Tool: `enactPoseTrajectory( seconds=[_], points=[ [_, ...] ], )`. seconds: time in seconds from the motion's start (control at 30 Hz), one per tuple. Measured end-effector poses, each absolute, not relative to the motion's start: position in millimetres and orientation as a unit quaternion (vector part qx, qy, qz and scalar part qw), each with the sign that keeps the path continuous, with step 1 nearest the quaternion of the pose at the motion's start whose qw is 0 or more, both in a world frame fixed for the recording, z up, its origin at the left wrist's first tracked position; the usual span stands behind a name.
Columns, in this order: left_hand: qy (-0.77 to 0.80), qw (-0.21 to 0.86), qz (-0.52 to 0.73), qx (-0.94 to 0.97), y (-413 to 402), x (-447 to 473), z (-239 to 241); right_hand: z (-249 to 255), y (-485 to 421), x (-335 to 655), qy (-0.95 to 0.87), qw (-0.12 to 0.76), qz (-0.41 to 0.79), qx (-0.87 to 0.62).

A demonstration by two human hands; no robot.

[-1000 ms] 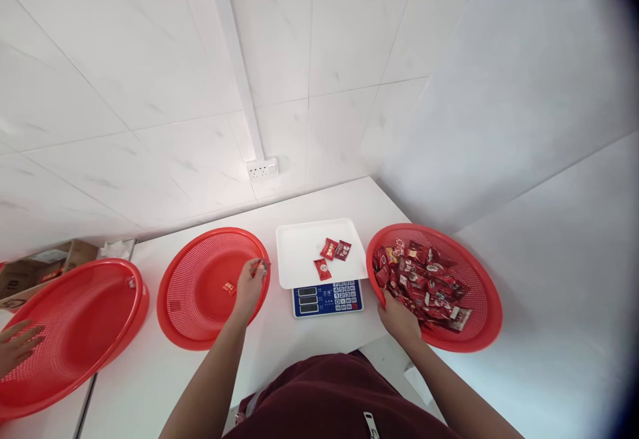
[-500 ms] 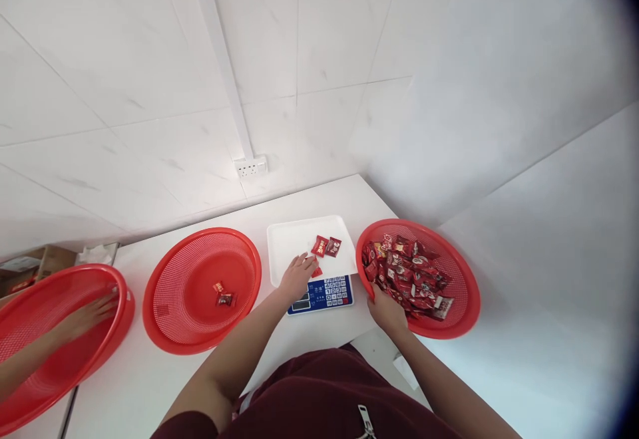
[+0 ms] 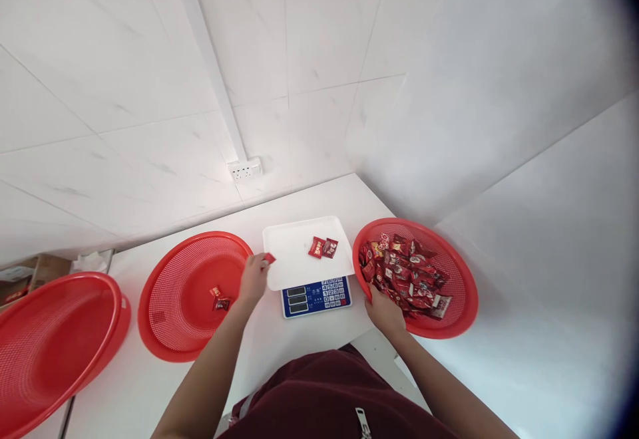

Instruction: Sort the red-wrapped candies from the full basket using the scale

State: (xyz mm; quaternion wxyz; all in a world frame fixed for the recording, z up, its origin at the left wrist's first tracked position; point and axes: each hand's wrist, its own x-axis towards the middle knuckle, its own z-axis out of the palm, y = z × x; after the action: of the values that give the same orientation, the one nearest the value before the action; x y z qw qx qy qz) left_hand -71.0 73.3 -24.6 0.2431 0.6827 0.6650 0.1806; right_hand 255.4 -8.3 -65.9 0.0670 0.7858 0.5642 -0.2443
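My left hand [image 3: 253, 277] pinches a small red candy packet [image 3: 269, 258] between the white scale tray and the middle red basket [image 3: 174, 322]. Two red packets [image 3: 322, 247] lie on the scale's white tray [image 3: 289, 256]. The scale's blue keypad face [image 3: 315, 295] points at me. Two packets [image 3: 218, 298] lie in the middle basket. My right hand [image 3: 383, 307] grips the near left rim of the right red basket [image 3: 462, 312], which holds several red packets [image 3: 407, 274].
A third, large red basket [image 3: 50, 349] sits at the far left, partly off a neighbouring table. A cardboard box [image 3: 30, 273] stands behind it. A wall socket [image 3: 245, 169] is above the table's back edge. Tiled walls close the corner.
My left hand dropped a packet into the middle basket, reached to the scale tray, took one packet and now carries it leftward. Another person's hand has left the far-left basket.
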Motion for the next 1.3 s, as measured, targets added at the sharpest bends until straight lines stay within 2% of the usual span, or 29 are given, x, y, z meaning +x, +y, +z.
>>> enactPoseTrajectory(
  seconds=[0.13,0.27,0.33,0.43,0.5,0.57,0.67,0.8,1.0,1.13,1.3],
  points=[
    [0.786,0.213,0.188,0.549,49.2,-138.9,-19.2,-67.8,-8.3,255.9,0.568,0.070,-0.239,0.784],
    [0.814,0.144,0.148,0.543,43.2,-157.0,-24.2,-66.6,-7.7,255.8,0.564,0.069,-0.243,0.786],
    [0.786,0.121,0.187,0.576,51.1,-137.6,-25.4,-65.1,-7.4,255.5,0.564,0.070,-0.247,0.785],
    [0.700,0.194,0.234,0.646,72.9,-80.4,-28.3,-63.7,-7.1,255.1,0.568,0.066,-0.249,0.781],
    [0.627,0.272,0.228,0.693,89.7,-34.4,-33.7,-63.5,-7.0,254.9,0.570,0.063,-0.248,0.781],
    [0.591,0.299,0.215,0.717,104.8,7.8,-41.4,-63.4,-7.0,254.8,0.568,0.063,-0.248,0.782],
    [0.554,0.312,0.190,0.748,121.6,51.2,-52.2,-62.5,-6.5,254.8,0.566,0.064,-0.252,0.783],
    [0.542,0.303,0.174,0.764,133.0,65.0,-57.0,-60.6,-5.5,255.3,0.561,0.068,-0.260,0.783],
    [0.585,0.253,0.223,0.737,115.1,9.9,-37.5,-60.4,-5.7,255.9,0.565,0.059,-0.259,0.781],
    [0.669,0.160,0.301,0.660,78.6,-65.8,-19.5,-60.9,-6.4,255.8,0.564,0.067,-0.257,0.782],
    [0.797,0.122,0.185,0.562,37.7,-151.4,-24.4,-64.5,-7.7,257.0,0.573,0.075,-0.246,0.778]
  ],
)
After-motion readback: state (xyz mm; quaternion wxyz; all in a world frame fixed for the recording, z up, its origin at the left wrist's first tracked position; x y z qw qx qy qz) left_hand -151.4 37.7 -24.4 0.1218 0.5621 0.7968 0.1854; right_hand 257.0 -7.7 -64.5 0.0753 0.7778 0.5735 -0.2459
